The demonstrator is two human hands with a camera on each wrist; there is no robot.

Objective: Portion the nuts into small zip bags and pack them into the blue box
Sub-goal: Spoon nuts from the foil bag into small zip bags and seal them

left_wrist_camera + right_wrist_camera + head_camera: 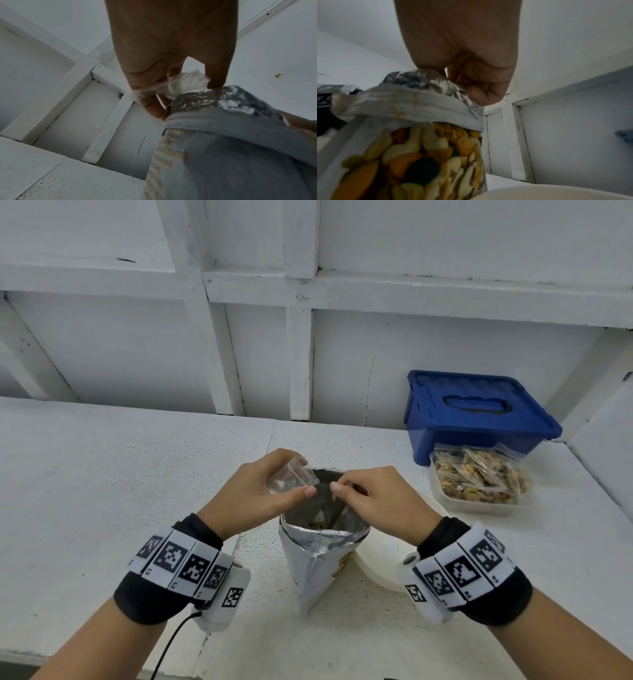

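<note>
Against the back wall, far right: blue box point(479, 416), lid on, rigid plastic, handle recess on top; best lifted by the lid edge or the handle, likely light for its bulk; not yet opened for packing.

Just in front of it, touching or nearly so: clear plastic tub point(479, 505) heaped with filled zip bags point(479, 474); slick film over loose nuts, lumpy and shifting; best pinched at the sealed strip, not the belly.

Centre of the white table point(102, 474): foil nut pouch point(318, 563), standing upright, mouth rolled down into a cuff, printed with mixed nuts on the outside; soft-walled, crinkly, apt to tip if nudged at the top; steadier held low on the body. Loose nuts point(317, 524) just visible at the bottom.

Behind the pouch, partly hidden: white round lid or dish point(376, 570); cannot tell which.

Left hand point(260, 494) above the pouch's left rim, curled round an empty small zip bag point(291, 479); thin, limp, slippery film; mouth hard to keep open unless pinched by both lips.

Right hand point(373, 498) at the pouch's right rim, fingertips bunched as in a pinch; probably a few nuts, but contents not visible.
</note>
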